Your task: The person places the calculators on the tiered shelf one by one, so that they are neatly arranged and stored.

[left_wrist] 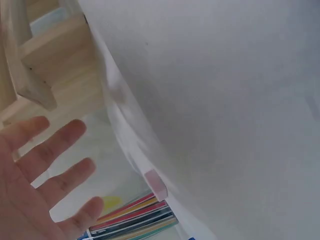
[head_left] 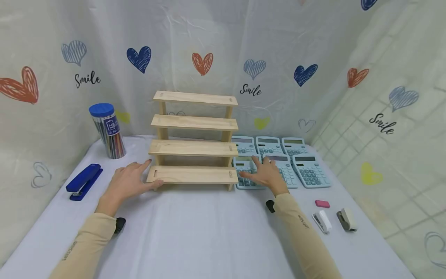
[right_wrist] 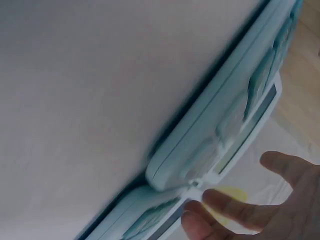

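Observation:
A four-tier wooden step shelf point(head_left: 195, 175) stands on the white-covered table. My left hand point(head_left: 130, 179) is at its left end, thumb and forefinger spread beside the lowest board; in the left wrist view its fingers are apart with nothing between them. My right hand point(head_left: 265, 174) hovers over the light-blue calculators point(head_left: 311, 172), which stand in two rows at the shelf's right. Its fingers are spread too, and in the right wrist view the fingertips overlap a calculator point(right_wrist: 195, 150) near its screen. Part of the front calculators is hidden behind this hand.
On the left are a blue stapler point(head_left: 83, 182) and a blue-lidded jar of pencils point(head_left: 110, 133). A pink eraser point(head_left: 322, 204), a white stapler point(head_left: 322, 221) and a white-and-dark stapler point(head_left: 346, 220) lie at the right. Behind hangs a heart-printed curtain point(head_left: 223, 35).

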